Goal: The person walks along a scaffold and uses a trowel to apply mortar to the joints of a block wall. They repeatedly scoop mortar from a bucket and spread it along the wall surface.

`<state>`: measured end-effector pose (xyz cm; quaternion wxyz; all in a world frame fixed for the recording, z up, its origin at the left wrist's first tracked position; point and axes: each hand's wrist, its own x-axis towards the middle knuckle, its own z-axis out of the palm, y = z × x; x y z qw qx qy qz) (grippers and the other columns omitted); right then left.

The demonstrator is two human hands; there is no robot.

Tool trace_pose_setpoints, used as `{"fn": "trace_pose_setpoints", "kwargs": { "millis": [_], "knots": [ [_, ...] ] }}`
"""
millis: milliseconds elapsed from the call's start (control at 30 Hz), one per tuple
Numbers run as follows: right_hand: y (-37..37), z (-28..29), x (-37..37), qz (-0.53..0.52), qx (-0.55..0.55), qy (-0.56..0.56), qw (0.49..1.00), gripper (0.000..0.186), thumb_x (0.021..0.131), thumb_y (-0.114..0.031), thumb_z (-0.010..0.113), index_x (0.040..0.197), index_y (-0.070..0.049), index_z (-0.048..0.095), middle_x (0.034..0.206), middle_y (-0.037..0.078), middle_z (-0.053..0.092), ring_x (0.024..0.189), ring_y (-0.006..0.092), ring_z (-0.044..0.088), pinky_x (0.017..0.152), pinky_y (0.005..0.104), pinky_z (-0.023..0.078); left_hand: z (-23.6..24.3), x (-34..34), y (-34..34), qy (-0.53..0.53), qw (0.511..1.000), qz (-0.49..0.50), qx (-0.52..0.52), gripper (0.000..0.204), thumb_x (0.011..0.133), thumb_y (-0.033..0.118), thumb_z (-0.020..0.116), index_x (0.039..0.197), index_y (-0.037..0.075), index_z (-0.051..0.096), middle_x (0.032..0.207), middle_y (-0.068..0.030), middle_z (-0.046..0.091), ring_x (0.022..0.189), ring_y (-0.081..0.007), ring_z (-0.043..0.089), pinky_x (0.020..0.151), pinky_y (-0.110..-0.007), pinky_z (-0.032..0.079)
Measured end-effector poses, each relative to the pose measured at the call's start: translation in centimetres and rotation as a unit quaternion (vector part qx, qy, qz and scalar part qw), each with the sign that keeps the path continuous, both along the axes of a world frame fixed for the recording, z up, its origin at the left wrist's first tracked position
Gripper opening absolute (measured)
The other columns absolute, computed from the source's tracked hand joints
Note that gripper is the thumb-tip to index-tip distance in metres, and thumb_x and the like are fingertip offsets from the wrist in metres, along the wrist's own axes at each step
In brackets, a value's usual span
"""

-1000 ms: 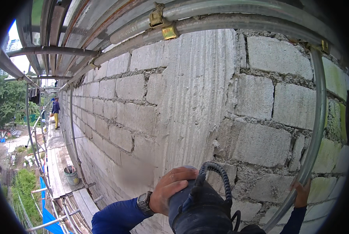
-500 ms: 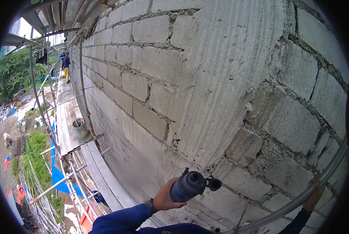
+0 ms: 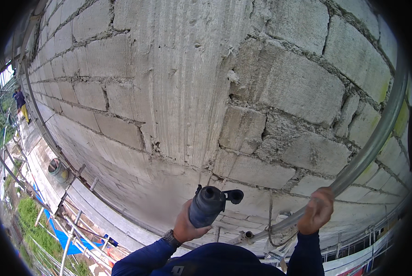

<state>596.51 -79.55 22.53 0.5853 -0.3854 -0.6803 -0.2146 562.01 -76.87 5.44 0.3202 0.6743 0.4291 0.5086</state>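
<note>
My left hand [image 3: 187,224] is wrapped around a dark water bottle [image 3: 206,205]. The bottle's cap is flipped open to the right, and its spout shows from above. A watch [image 3: 170,239] sits on my left wrist. To the right, my right hand [image 3: 315,210] is closed around a grey metal scaffold pipe [image 3: 374,140], which looks curved in this view and slants across in front of the wall. Just beyond both hands rises the concrete block wall [image 3: 291,87], with rough mortar joints and a plastered vertical band [image 3: 180,87].
Scaffold planks [image 3: 107,217] run along the wall at the left, with a bucket [image 3: 58,171] on them. Farther off, a person [image 3: 21,103] in yellow trousers stands on the walkway. Scaffold tubes, blue sheeting [image 3: 68,238] and grass [image 3: 33,215] lie below.
My view has swung right, so the wall and walkway shift left. My right hand has come farther into view, on the pipe. The left hand still holds the bottle.
</note>
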Motion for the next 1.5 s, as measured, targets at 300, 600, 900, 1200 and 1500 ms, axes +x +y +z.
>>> {"fn": "trace_pose_setpoints", "kwargs": {
  "millis": [300, 600, 900, 1200, 1500],
  "knots": [
    [1.3, -9.5, -8.9, 0.215, -0.361, 0.286, 0.861, 0.028, 0.091, -0.01, 0.057, 0.115, 0.001, 0.048, 0.094, 0.011, 0.059, 0.075, 0.0131, 0.053, 0.069, 0.0286, 0.047, -1.4, 2.1, -0.1, 0.028, 0.997, -0.069, -0.024, 0.099, 0.066, 0.034, 0.089, 0.145, 0.004, 0.037, 0.132, -0.0214, 0.055, 0.123, -0.0373, 0.056, 0.104, -0.043, 0.046],
    [3.7, -4.0, -11.1, 0.291, -0.364, -0.107, 0.878, 0.017, 0.092, -0.01, 0.064, 0.102, 0.003, 0.065, 0.103, 0.018, 0.066, 0.094, 0.0327, 0.064, 0.083, 0.0386, 0.051, -1.7, 0.0, -2.9, 0.081, 0.993, -0.084, -0.032, 0.094, 0.068, 0.029, 0.084, 0.146, 0.006, 0.037, 0.122, -0.0194, 0.058, 0.115, -0.0371, 0.058, 0.102, -0.045, 0.045],
    [3.5, -1.9, -12.8, 0.271, -0.451, -0.149, 0.837, 0.016, 0.088, -0.012, 0.069, 0.096, 0.001, 0.067, 0.084, 0.012, 0.064, 0.072, 0.0225, 0.058, 0.069, 0.0356, 0.049, -1.4, -0.3, -4.1, 0.023, 0.996, -0.046, 0.068, 0.085, 0.061, 0.032, 0.086, 0.136, 0.009, 0.053, 0.123, -0.0204, 0.062, 0.114, -0.04, 0.06, 0.096, -0.049, 0.048],
    [2.8, -2.4, -11.9, 0.257, -0.442, -0.133, 0.849, 0.025, 0.089, -0.024, 0.071, 0.091, 0.001, 0.066, 0.07, 0.012, 0.062, 0.066, 0.0262, 0.061, 0.065, 0.0394, 0.049, -2.5, -0.4, -3.5, 0.064, 0.994, -0.092, -0.011, 0.098, 0.065, 0.027, 0.084, 0.148, 0.007, 0.035, 0.128, -0.0202, 0.057, 0.12, -0.037, 0.057, 0.105, -0.047, 0.043],
    [1.8, -2.5, -10.4, 0.204, -0.465, -0.135, 0.851, 0.028, 0.086, -0.026, 0.073, 0.095, 0.0, 0.067, 0.075, 0.015, 0.062, 0.067, 0.0289, 0.058, 0.065, 0.0413, 0.046, -2.7, 1.1, -3.5, 0.071, 0.993, -0.082, 0.039, 0.094, 0.058, 0.037, 0.086, 0.141, 0.013, 0.049, 0.124, -0.018, 0.062, 0.117, -0.0378, 0.059, 0.1, -0.049, 0.046]
  ]
}}
